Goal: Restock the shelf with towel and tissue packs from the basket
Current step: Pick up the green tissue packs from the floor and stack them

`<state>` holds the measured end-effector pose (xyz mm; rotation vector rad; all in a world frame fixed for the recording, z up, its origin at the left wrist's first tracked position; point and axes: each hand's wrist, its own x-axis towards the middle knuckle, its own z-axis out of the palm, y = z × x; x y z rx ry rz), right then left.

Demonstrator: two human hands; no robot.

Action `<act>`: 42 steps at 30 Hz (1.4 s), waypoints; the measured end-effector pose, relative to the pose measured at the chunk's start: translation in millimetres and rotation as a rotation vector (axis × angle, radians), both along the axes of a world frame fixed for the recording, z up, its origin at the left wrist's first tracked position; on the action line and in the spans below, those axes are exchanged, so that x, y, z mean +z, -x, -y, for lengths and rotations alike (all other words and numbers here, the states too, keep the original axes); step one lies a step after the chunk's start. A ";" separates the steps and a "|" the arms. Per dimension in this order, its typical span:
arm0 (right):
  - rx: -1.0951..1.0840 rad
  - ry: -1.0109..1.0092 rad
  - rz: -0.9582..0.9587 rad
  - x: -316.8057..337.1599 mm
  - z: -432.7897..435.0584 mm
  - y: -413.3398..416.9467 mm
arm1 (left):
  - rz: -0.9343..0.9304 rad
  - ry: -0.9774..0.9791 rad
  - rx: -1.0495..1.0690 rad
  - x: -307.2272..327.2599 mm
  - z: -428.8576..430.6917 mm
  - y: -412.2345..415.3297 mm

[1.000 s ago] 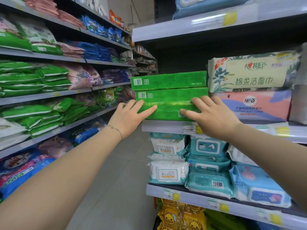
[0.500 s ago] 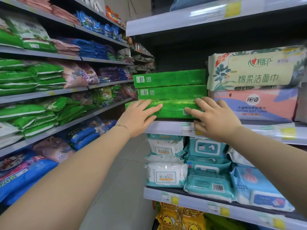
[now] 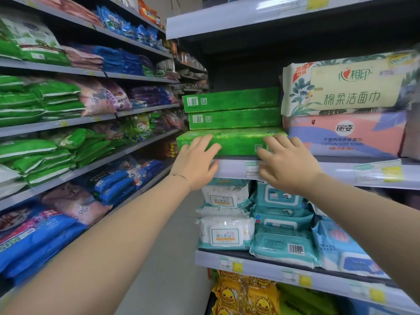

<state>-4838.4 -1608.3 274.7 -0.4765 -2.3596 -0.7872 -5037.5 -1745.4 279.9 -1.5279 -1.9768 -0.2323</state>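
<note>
Supermarket shelving fills the view on both sides of a narrow aisle, and the landmark for all positions below is the grey shelf edge (image 3: 231, 169) that carries a price label just under the hands. Resting on this shelf, directly above the edge, is a stack of three green packs: the bottom green pack (image 3: 236, 143) lies flat with its long axis parallel to the shelf edge, and its left end overhangs slightly past the two upper green packs (image 3: 231, 109). To the right of the stack, also above the edge, a pink cotton towel pack (image 3: 343, 135) sits beneath a cream tissue pack (image 3: 341, 87); the bottom green pack appears to touch the pink one. Below the edge, wet-wipe packs (image 3: 227, 233) fill the next tier. The left hand (image 3: 195, 162) lies with fingers spread and flat against the front face of the bottom green pack near its left end, thumb tucked at the shelf edge. The right hand (image 3: 288, 164) lies likewise near the right end — fingers extended on the pack face, nothing pinched or enclosed. Both palms therefore face the pack from the aisle side, and the pack lies straight ahead of them, toward the shelf back. Judged from this, the step in hand is seating the pack; the next move calls for an even push from both hands, since unequal pressure could skew the long axis — the left end has more travel remaining. The basket is not in view.
</note>
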 end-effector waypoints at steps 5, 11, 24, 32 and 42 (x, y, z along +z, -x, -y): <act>0.047 -0.022 0.025 -6.7 9.8 0.5 | -0.211 -0.053 -0.061 -20.5 13.1 -2.0; 0.117 -0.007 0.098 -24.1 38.0 10.9 | -0.165 -0.050 -0.049 -39.5 36.7 -4.2; 0.355 0.113 0.347 -143.5 111.9 37.7 | 0.144 0.281 0.067 -162.7 95.9 -10.9; 0.297 0.328 0.493 -209.8 121.8 33.2 | 0.252 0.457 0.114 -230.8 94.6 -17.3; 0.298 0.567 0.618 -280.5 144.8 47.8 | 0.402 0.646 0.199 -315.2 118.4 -13.7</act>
